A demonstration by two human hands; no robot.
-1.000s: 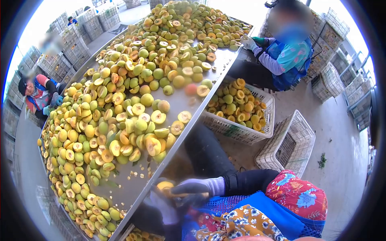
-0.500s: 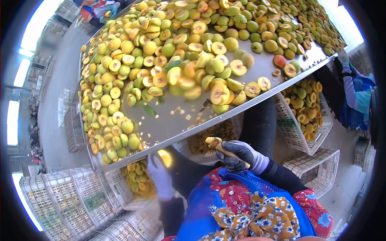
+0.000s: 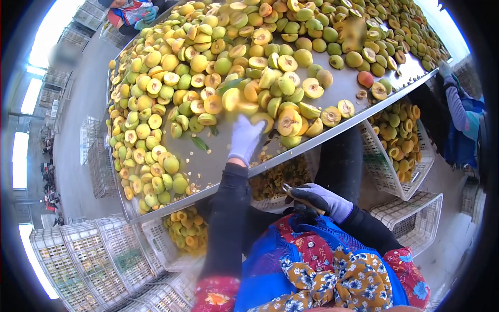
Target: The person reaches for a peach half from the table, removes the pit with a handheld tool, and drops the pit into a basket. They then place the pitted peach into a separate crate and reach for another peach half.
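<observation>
My left hand [image 3: 245, 139], in a pale lilac glove, reaches over the metal table [image 3: 208, 169]. Its thumb and fingers are apart, and the blurred fingertips are right at some halved stone fruit [image 3: 240, 106]. My right hand [image 3: 317, 200], in a lilac glove with dark palm and fingers, is closed low in front of my apron. It grips a wooden-handled pitting tool [image 3: 287, 188] whose metal tip points up and left. Yellow-green fruit [image 3: 290, 122], many cut open with brown stones or hollows showing, lies heaped beyond the left hand.
Below the table edge stand a crate of fruit halves [image 3: 187, 231] at left and another crate [image 3: 382, 161] at right. Loose stones [image 3: 192, 184] dot the tabletop. One co-worker [image 3: 132, 13] is at the far left, another [image 3: 462, 117] at the right. Stacked crates [image 3: 88, 260] fill the lower left.
My left hand has moved from beside a yellow fruit half below the table edge, up and right onto the table. The pale piece at the tool's tip no longer shows.
</observation>
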